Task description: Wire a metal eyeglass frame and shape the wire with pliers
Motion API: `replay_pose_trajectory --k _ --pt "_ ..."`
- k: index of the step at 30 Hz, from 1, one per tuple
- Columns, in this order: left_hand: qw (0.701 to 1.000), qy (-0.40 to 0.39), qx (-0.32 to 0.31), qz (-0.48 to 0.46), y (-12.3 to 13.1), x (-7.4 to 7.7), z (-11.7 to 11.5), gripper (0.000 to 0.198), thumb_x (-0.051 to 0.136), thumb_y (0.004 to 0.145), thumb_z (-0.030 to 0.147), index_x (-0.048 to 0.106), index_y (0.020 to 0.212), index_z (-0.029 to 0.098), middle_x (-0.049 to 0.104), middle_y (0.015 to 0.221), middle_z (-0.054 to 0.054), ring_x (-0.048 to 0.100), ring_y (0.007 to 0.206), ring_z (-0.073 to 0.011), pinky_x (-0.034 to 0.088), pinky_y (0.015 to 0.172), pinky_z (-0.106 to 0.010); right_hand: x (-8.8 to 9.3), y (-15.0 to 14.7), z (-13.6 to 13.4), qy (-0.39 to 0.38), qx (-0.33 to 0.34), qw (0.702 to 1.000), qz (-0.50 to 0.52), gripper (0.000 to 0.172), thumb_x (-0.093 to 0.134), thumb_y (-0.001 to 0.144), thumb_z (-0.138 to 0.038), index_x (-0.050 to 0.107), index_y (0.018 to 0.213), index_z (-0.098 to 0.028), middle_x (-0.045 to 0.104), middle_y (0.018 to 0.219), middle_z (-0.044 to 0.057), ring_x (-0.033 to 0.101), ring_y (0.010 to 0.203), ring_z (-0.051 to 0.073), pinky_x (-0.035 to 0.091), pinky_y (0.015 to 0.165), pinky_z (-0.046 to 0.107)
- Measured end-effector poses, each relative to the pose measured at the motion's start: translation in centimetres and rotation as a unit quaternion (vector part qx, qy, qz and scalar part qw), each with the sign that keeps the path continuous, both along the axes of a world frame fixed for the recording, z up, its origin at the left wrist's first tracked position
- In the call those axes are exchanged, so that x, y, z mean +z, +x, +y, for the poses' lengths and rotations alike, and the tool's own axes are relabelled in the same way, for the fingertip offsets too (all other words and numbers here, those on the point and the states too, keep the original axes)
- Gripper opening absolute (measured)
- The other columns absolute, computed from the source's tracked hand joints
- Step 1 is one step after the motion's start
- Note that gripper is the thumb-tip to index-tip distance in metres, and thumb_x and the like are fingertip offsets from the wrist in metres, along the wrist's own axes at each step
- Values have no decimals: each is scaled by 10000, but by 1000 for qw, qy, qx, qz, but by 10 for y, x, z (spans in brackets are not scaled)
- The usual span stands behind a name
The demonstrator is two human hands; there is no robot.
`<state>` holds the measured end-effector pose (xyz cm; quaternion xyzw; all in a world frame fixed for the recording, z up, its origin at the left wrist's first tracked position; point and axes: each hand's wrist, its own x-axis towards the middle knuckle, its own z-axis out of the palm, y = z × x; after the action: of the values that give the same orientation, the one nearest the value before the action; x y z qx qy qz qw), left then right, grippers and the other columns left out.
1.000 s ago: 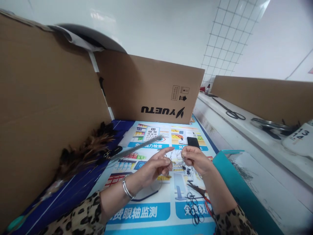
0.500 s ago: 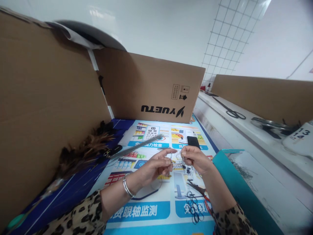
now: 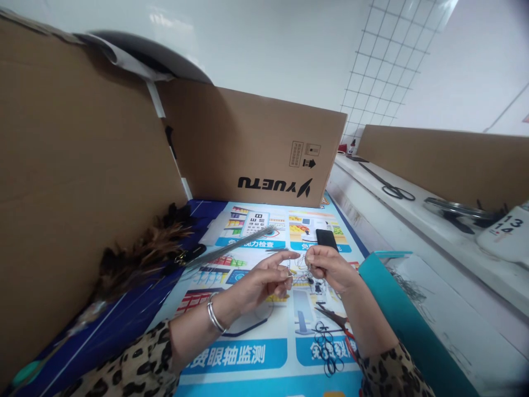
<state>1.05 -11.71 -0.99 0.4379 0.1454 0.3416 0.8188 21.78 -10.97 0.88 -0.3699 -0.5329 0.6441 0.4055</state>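
My left hand (image 3: 266, 278) pinches a thin wire between the thumb and the curled fingers, with its index finger stretched toward the right hand. Closed in a pinch beside it, my right hand (image 3: 330, 267) grips a thin wire too; its fine detail is too small to make out. Below the hands lies a small tangle of dark loops and bits (image 3: 317, 285). Scissors (image 3: 330, 315) with red handles rest by my right forearm, partly hidden under it. Nearer to me is a cluster of black rings (image 3: 328, 350). A bundle of straight thin wires (image 3: 235, 248) lies beyond my left hand.
A black flat object (image 3: 326, 239) lies behind my right hand. Cardboard panels (image 3: 264, 138) stand at the back and left, with brown feathers (image 3: 140, 253) along the left. On the right are a teal-edged box (image 3: 407, 320) holding thin wires and a ledge with black-handled scissors (image 3: 397, 192).
Both hands keep nearly the same pose and place. The whole view has shifted very slightly.
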Motion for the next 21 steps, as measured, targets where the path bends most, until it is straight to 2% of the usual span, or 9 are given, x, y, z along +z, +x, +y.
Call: replay_pose_trajectory --k 21 --pt "999 25 11 30 -1 1 0 449 535 790 167 430 1226 167 521 640 8 414 490 -69 309 528 -228 0 0 0 1 -4 1000 -1 125 613 747 -241 553 698 -143 416 471 -60 298 416 45 171 427 203"
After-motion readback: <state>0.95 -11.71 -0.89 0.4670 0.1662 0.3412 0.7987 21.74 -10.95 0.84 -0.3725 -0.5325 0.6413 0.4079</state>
